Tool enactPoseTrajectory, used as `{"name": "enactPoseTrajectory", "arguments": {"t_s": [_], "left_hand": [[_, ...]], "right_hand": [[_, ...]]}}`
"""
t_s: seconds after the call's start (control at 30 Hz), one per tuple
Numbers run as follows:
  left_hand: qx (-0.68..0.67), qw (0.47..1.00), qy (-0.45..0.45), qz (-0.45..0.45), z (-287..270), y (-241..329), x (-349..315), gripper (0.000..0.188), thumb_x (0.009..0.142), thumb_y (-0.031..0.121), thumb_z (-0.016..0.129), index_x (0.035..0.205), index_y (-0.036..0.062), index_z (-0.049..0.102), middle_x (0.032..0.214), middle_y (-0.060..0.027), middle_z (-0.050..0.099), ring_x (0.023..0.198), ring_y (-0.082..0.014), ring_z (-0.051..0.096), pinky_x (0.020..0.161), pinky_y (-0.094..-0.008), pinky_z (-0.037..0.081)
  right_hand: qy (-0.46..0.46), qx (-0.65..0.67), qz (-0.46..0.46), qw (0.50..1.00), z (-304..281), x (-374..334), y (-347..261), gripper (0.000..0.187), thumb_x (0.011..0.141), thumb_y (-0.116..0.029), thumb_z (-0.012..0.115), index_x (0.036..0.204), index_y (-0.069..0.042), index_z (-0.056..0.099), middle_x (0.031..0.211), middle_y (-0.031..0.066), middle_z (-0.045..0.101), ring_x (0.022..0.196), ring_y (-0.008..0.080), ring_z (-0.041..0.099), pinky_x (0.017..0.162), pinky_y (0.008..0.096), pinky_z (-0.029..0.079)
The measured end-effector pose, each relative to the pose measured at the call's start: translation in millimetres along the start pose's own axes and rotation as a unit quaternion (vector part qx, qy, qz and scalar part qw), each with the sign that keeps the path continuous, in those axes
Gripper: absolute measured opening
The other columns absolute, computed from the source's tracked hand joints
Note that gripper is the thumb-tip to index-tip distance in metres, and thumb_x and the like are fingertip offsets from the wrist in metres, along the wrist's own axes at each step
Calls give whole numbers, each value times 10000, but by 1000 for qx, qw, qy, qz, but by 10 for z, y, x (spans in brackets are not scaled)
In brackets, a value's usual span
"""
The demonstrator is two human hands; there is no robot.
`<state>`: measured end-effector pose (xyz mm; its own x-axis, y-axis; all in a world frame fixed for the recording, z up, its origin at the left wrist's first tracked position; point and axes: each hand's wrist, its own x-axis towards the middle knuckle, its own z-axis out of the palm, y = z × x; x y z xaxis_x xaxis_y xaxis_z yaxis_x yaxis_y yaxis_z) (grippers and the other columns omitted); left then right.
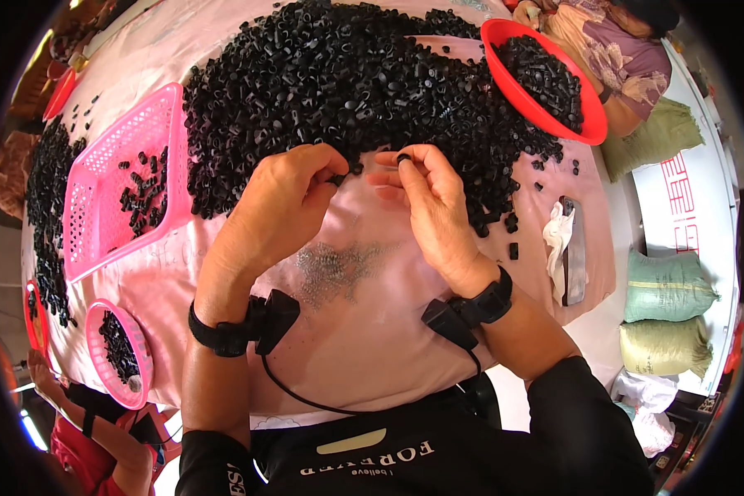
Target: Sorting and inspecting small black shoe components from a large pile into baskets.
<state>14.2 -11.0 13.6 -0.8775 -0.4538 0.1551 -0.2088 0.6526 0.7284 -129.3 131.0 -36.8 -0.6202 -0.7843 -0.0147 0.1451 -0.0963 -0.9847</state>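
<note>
My left hand (285,194) is closed, thumb and fingers pinching a small black plastic part (336,179) at the near edge of a big heap of black parts (331,91). Level with it, my right hand (432,198) has its thumb and index finger pressed together on a small black ring-like part (403,157); its other fingers point toward the left hand. A gap separates the two hands. Below them, a patch of tiny grey metal pieces (335,269) lies on the pink tablecloth (364,347).
On the left stand a pink perforated basket (78,236) and a round pink basket (145,364), both holding black parts. A red basin (517,95) of parts is beside a co-worker (628,58). A clear box (577,256) with white tissue lies right; sacks (670,285) sit beyond.
</note>
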Motion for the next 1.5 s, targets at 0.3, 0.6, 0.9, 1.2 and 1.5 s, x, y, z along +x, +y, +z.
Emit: {"name": "enactPoseTrajectory", "arguments": {"t_s": [0.3, 0.6, 0.9, 1.2, 1.5], "left_hand": [[14, 1000, -12, 7, -7, 4, 3, 219, 820, -27, 602, 1016, -10, 698, 882, -117, 668, 749, -208, 651, 687, -327, 513], [9, 998, -55, -1, 1, -4, -18, 204, 819, -17, 616, 1006, 0, 698, 892, -123, 678, 745, -207, 655, 684, -333, 519], [36, 999, -24, 15, 51, -61, -15, 209, 811, -45, 624, 997, 4, 704, 932, -126, 681, 775, -222, 667, 711, -327, 527], [-14, 999, -14, -32, 7, 52, -4, 185, 816, -23, 645, 993, -11, 697, 803, -112, 706, 683, -182, 659, 661, -325, 523], [45, 998, -48, 5, 70, -1, -45, 160, 778, 2, 693, 938, -3, 692, 763, -135, 694, 683, -229, 686, 658, -333, 536]], "right_hand": [[6, -19, -49, 999, -26, 25, 26, 186, 1084, -142, 449, 1156, -12, 560, 1309, 119, 606, 1103, 168, 660, 873, 268, 530], [-39, -70, -62, 995, -82, 70, 108, 171, 1075, -148, 483, 1128, -28, 592, 1492, 154, 483, 1203, 181, 620, 947, 269, 485], [-86, -64, -78, 991, -43, 50, 83, 171, 1062, -122, 508, 1158, -15, 600, 1521, 129, 450, 1245, 153, 548, 1024, 291, 442], [-11, -124, -93, 988, -25, 20, 17, 138, 1042, -102, 558, 1124, -17, 630, 1113, 36, 651, 934, 75, 615, 814, 236, 506], [-2, -56, -5, 998, 37, -3, -66, 133, 1020, -50, 569, 1130, -11, 633, 1019, 25, 671, 874, 101, 657, 793, 254, 548]]}}
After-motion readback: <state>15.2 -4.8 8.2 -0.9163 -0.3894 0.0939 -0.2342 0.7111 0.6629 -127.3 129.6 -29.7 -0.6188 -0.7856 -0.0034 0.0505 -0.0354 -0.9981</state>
